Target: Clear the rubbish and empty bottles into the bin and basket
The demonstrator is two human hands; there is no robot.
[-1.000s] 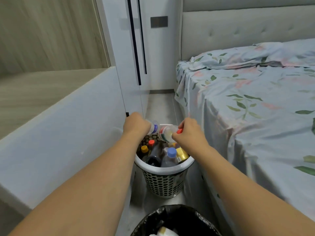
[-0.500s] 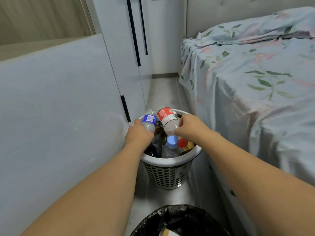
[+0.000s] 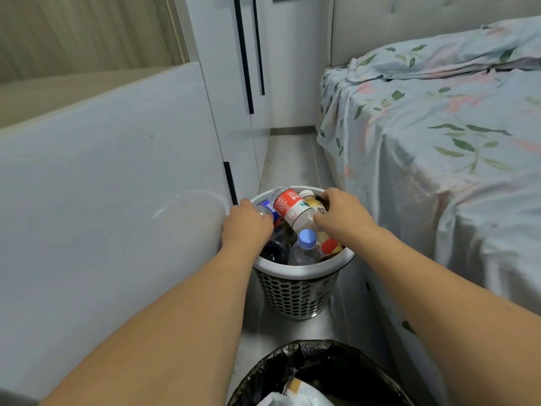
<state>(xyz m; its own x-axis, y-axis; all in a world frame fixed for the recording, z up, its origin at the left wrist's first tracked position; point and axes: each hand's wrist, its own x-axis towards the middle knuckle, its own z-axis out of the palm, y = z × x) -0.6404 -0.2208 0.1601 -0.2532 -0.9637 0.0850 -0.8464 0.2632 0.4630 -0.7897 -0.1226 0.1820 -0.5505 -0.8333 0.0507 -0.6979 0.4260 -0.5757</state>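
Both hands over the white perforated plastic basket [image 3: 295, 291], on the grey floor between the pale cabinet panel [image 3: 111, 206] and the leaf-patterned bedsheet [image 3: 439, 136]. Left hand [image 3: 246, 225] curled round a clear bottle with a blue label [image 3: 265, 209], at the basket's left rim. Right hand [image 3: 341, 216] closed on the neck end of a clear bottle with a red label [image 3: 289, 208], tilted across the heap. Beneath: a blue-capped clear bottle [image 3: 306, 244], a dark bottle [image 3: 275, 244], a white-capped amber bottle [image 3: 311, 200], all inside the basket. Nearest the camera, a black-lined bin [image 3: 316, 364] holding crumpled white wrapping [image 3: 292, 397].
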